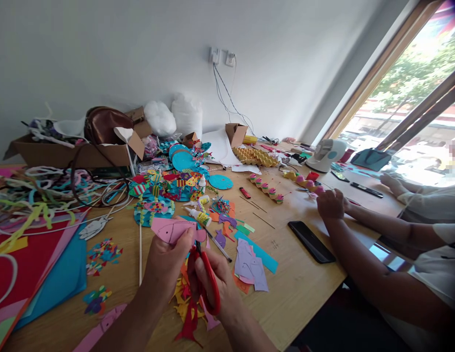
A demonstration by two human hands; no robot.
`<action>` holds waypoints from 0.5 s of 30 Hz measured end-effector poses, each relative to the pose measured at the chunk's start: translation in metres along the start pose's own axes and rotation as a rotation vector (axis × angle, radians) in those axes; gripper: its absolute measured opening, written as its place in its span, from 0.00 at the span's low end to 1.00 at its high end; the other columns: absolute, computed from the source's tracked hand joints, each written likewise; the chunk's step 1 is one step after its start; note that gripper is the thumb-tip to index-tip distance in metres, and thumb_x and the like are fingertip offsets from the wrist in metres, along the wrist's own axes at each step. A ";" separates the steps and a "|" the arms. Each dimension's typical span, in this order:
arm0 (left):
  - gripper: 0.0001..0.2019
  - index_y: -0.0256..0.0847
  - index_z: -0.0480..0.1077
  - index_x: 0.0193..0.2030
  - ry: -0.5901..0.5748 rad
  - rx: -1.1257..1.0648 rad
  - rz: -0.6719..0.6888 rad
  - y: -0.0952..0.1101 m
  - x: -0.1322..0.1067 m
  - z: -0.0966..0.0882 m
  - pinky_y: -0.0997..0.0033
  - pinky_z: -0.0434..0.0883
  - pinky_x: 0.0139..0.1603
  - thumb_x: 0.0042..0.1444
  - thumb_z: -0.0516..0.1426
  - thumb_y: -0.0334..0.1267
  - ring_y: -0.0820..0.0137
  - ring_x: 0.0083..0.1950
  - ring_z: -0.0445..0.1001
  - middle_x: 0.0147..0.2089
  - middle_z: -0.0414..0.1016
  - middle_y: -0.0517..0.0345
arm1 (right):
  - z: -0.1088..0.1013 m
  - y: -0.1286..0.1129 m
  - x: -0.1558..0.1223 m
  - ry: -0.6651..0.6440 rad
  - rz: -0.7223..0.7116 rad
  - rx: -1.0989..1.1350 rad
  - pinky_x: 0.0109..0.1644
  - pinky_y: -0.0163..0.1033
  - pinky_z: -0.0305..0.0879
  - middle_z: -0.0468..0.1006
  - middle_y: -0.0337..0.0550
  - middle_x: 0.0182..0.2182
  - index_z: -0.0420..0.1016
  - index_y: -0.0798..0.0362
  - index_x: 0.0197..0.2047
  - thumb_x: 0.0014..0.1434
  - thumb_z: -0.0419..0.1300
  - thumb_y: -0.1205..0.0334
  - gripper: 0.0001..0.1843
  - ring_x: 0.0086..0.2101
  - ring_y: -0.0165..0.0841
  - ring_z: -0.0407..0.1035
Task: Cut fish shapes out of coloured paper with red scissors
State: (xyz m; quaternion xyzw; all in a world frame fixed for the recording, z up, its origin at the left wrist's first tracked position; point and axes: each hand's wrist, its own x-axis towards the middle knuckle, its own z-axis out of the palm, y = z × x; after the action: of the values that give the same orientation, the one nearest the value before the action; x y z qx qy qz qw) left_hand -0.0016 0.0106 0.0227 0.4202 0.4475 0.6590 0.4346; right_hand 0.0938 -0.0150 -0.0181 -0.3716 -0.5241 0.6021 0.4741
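Observation:
My left hand (170, 259) pinches a pink paper piece (172, 231) with a fish drawn on it in dark lines. My right hand (216, 271) is wrapped round red-handled scissors (209, 281), whose blades meet the paper's right end. Below the hands lies a pile of yellow and red paper scraps (186, 305). Lilac paper pieces with drawn outlines (251, 264) rest to the right. Just beyond the hands are a glue bottle (201, 216) and a pen (219, 246). Finished paper fish (154, 207) on blue discs lie farther back.
To the right, a co-worker's hands (330, 203) work near a painted egg-carton strip (304, 182). A black phone (311, 242) lies near the table edge. Coloured paper sheets (62, 274) and a cardboard box (58, 156) occupy the left. A wooden stick (140, 249) stands out beside my left hand.

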 end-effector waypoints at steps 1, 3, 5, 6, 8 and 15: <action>0.04 0.41 0.67 0.21 0.002 -0.002 -0.002 0.000 -0.001 0.001 0.76 0.66 0.28 0.41 0.59 0.33 0.74 0.25 0.64 0.21 0.66 0.66 | 0.000 0.001 0.000 0.006 -0.010 0.002 0.15 0.28 0.49 0.62 0.32 0.14 0.59 0.52 0.21 0.51 0.55 0.30 0.31 0.13 0.22 0.54; 0.04 0.41 0.68 0.21 0.010 -0.003 -0.009 0.001 -0.002 0.002 0.76 0.66 0.29 0.41 0.59 0.33 0.74 0.25 0.64 0.21 0.66 0.66 | 0.002 0.003 0.000 0.027 -0.023 0.011 0.15 0.28 0.49 0.61 0.32 0.13 0.58 0.52 0.21 0.51 0.55 0.30 0.31 0.13 0.22 0.54; 0.03 0.41 0.69 0.22 0.016 -0.003 -0.019 0.002 -0.004 0.002 0.76 0.67 0.29 0.42 0.59 0.34 0.73 0.26 0.65 0.22 0.67 0.65 | 0.003 0.004 -0.001 0.051 -0.025 0.019 0.15 0.28 0.48 0.61 0.31 0.13 0.57 0.52 0.20 0.50 0.55 0.30 0.32 0.13 0.22 0.54; 0.03 0.40 0.69 0.22 0.020 -0.003 -0.024 0.002 -0.005 0.003 0.75 0.67 0.30 0.43 0.60 0.35 0.73 0.26 0.66 0.22 0.67 0.65 | 0.004 0.004 -0.001 0.059 -0.022 0.024 0.15 0.28 0.48 0.60 0.31 0.12 0.57 0.51 0.20 0.50 0.55 0.29 0.32 0.13 0.22 0.53; 0.04 0.40 0.70 0.23 0.025 -0.002 -0.035 0.002 -0.007 0.003 0.74 0.68 0.31 0.43 0.60 0.36 0.72 0.27 0.67 0.23 0.68 0.64 | 0.005 0.005 -0.001 0.068 -0.025 0.030 0.15 0.28 0.48 0.60 0.31 0.12 0.57 0.51 0.20 0.50 0.55 0.29 0.32 0.13 0.22 0.53; 0.06 0.41 0.70 0.23 0.014 0.002 -0.042 -0.003 -0.008 0.002 0.73 0.68 0.32 0.43 0.62 0.38 0.71 0.27 0.68 0.23 0.68 0.65 | 0.003 0.011 -0.004 0.085 -0.051 -0.012 0.16 0.29 0.49 0.61 0.33 0.13 0.60 0.52 0.21 0.54 0.52 0.31 0.31 0.15 0.24 0.55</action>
State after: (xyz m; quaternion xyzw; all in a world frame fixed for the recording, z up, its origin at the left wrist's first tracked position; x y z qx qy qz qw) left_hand 0.0033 0.0044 0.0187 0.4065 0.4599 0.6522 0.4449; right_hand 0.0896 -0.0196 -0.0285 -0.3863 -0.5164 0.5701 0.5090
